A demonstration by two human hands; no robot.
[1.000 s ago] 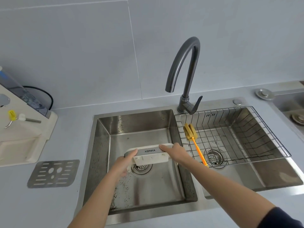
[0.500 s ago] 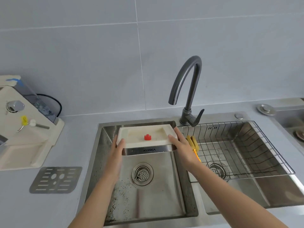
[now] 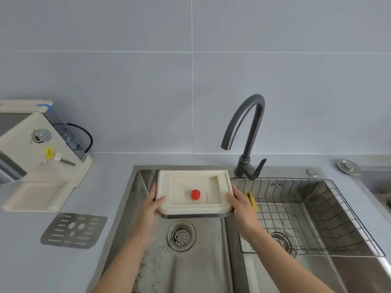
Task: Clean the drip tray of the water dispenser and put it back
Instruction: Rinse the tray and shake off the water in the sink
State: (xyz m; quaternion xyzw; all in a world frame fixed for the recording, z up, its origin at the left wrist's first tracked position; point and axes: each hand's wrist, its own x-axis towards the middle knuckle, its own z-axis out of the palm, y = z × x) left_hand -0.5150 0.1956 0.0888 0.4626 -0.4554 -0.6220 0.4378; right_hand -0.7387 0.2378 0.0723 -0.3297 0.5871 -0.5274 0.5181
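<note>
The cream drip tray (image 3: 182,199) with a red float (image 3: 195,194) in its hollow is held level above the left sink basin (image 3: 190,261), open side up. My left hand (image 3: 151,212) grips its left edge, thumb on the rim. My right hand (image 3: 241,206) grips its right edge. The water dispenser (image 3: 38,157) stands on the counter at the left, its tray slot bare. The tray's metal grille (image 3: 74,230) lies flat on the counter in front of the dispenser.
A dark gooseneck faucet (image 3: 247,132) rises behind the divider between the basins. The right basin holds a wire rack (image 3: 306,216) and a yellow sponge brush (image 3: 251,199), mostly hidden by my right hand. A drain strainer (image 3: 181,235) sits below the tray.
The tray was tipped on edge low over the drain. Both hands have turned it open side up and lifted it toward the back of the left basin; the camera tilted up.
</note>
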